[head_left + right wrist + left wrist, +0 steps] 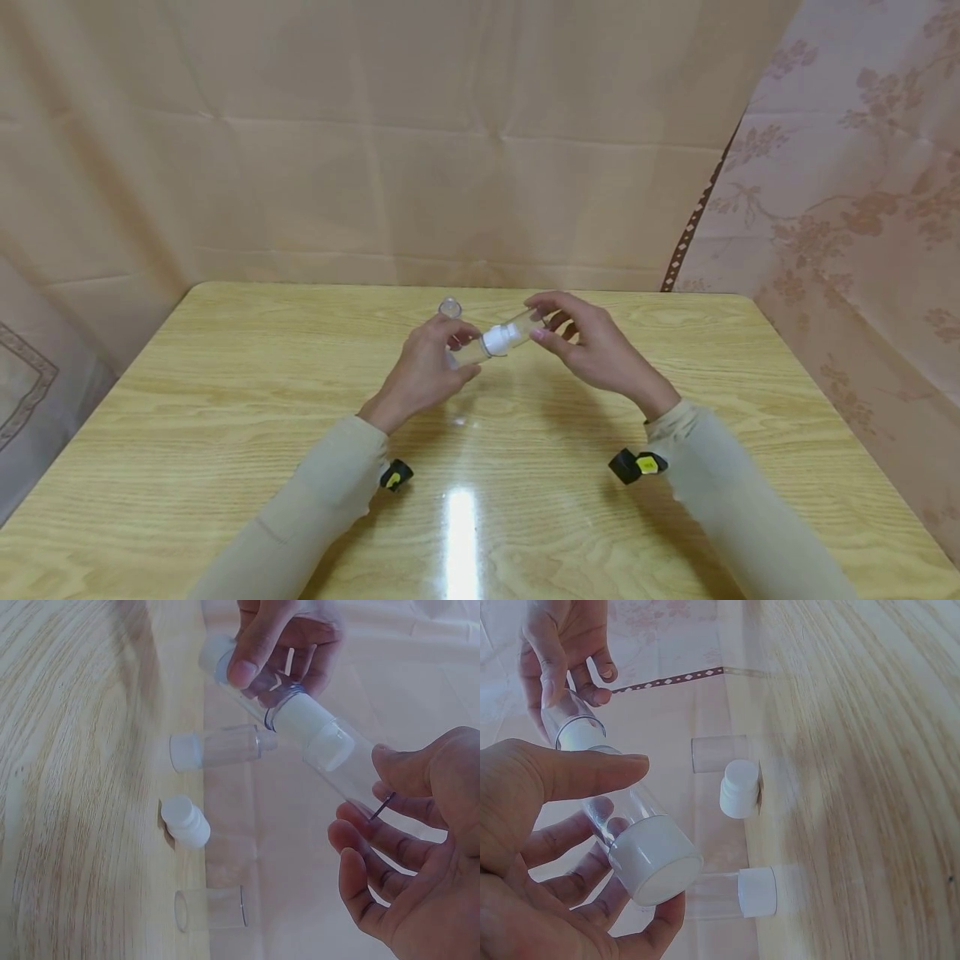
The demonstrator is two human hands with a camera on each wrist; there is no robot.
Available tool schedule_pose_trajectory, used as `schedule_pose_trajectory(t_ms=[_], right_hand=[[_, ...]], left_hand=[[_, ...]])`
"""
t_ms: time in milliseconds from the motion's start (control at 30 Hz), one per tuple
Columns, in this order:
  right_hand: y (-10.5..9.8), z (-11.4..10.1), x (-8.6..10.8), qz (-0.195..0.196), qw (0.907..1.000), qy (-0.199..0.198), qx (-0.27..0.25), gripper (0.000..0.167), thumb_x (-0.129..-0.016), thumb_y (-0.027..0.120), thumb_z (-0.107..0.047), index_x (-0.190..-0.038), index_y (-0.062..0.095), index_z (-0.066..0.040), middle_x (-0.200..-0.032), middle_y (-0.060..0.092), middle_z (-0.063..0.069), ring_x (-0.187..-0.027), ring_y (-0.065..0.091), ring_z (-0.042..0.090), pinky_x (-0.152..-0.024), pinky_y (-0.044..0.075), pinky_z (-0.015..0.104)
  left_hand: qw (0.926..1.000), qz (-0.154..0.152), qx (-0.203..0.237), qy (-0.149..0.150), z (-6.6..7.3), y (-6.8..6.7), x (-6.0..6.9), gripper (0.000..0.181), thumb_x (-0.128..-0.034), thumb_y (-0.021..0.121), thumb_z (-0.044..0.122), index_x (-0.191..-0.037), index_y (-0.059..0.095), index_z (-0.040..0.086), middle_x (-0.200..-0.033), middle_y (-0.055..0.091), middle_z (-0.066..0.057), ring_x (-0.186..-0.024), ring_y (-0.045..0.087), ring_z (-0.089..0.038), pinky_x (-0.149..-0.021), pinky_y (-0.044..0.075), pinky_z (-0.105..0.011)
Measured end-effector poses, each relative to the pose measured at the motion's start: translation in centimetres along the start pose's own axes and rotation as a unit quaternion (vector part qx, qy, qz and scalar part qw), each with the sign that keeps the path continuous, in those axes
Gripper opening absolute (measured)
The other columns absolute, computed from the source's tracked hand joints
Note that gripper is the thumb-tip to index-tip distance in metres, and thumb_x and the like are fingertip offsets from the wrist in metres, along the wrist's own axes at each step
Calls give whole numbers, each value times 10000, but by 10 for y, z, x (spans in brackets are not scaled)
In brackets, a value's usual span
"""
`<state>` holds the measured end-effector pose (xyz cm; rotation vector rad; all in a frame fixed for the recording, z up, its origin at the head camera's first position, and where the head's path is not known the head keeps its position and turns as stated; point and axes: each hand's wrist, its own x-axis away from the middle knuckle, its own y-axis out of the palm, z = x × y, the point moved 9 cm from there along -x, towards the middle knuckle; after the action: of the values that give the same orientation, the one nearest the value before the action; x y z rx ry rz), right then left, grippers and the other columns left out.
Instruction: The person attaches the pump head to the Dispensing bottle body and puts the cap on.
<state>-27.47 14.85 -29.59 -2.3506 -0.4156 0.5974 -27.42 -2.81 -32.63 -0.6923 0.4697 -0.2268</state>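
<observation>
One left grip (427, 358): thumb above, fingers curled below, holding a clear bottle (641, 808); glossy plastic could turn inside those fingers if a hard twist came from the other end.
White base (656, 862): at the bottle's left end, no palm behind it; a firm push along the bottle's length might slide it backward.
Bottle position: slanted in the air above the desk (187, 400); slack in both hands at once would drop it on a hard surface.
White collar (304, 720): between the hands, beside the bottle's rim; a bent line between the two halves could make the parts bind.
Clear cap (345, 772): around the white part's right end; how firmly it sits cannot be told, so a loose fit could let it slip off.
Right grip (592, 342): thumb and fingertips pinching the cap; light contact risks a slip, too much squeeze might flex the wall.
Back row: standing bottle (229, 744), white piece (186, 823), loose cap (214, 909), near the desk's far edge; a knuckle or falling part could topple them over it.
</observation>
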Motion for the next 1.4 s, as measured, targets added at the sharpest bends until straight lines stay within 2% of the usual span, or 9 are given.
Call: schedule_pose_trajectory(t_ms=[667,1000,1167,1400], right_hand=[[8,-3,0,-136,9999,-21,-58,351,-982,669,-70,-1325,598,-64,-1170,670,102,-963,626,239,-782,526,419],[13,-1,1,-218,9998,16,-26,352,-987,668,-88,-1331,597,-72,-1175,671,79,-973,620,226,-793,523,410],[15,-2,0,-231,9997,-11,-22,345,-983,675,-95,-1320,605,-76,-1162,674,67,-967,621,221,-789,527,426],[17,-3,0,-272,9996,-43,-1,333,-980,685,-114,-1304,614,-80,-1126,673,51,-950,619,212,-775,529,408]], left_hand=[[9999,-33,-76,-128,2,3,1,381,-777,865,29,-1124,711,1,-1076,673,-143,-965,639,-291,-852,546,-439],[9999,-50,-24,-86,6,4,2,379,-779,860,26,-1125,707,-5,-1062,676,-153,-961,642,-301,-851,548,-442],[9999,-87,-3,-127,6,5,1,383,-789,862,37,-1137,707,-2,-1059,679,-123,-975,653,-324,-854,551,-429],[9997,-131,50,-197,7,6,0,390,-794,858,30,-1151,704,-1,-1073,681,-152,-990,653,-347,-859,550,-437]])
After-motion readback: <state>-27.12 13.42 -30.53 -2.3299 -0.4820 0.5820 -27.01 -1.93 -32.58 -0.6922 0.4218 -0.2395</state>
